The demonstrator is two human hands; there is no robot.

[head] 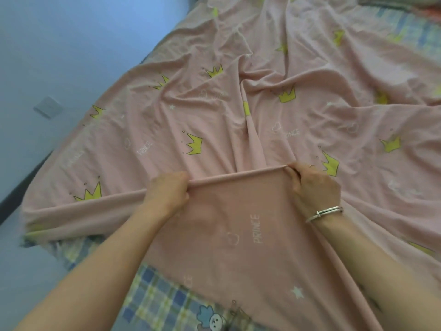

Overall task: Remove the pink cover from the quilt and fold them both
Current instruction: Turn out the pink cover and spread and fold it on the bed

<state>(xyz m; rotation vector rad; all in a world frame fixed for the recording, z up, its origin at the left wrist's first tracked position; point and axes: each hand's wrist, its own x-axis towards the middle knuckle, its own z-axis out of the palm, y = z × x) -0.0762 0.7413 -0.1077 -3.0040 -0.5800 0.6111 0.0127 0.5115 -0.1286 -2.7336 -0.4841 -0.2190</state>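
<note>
One pink cover point(238, 111), printed with yellow crowns, lies spread over nearly the whole bed, rumpled toward the far end and flatter near the person. Its near part is doubled over toward them, and a straight fold line point(238, 176) runs taut between the two hands. The left grip point(169, 192) is closed on that fold, fingers curled round the cloth. The right grip point(312, 187), a bangle point(324, 212) on its wrist, pinches the fold's other end.

The cloth looks thin and flat, so I judge the quilt is already out, though I cannot pick it out anywhere for certain. The step in hand looks like an early fold of the cover. To do it well, I would hold the line tight and level between both hands, carry it until edge meets edge, and lay it down before letting go. Cloth this soft will likely sag and skew if one side slackens. The deep crease point(253, 130) running away from the fold wants smoothing first, or it will be trapped inside.

Beneath, a checked sheet point(155, 297) shows at the near edge, and a switch plate point(47, 107) sits on the wall to the left.
</note>
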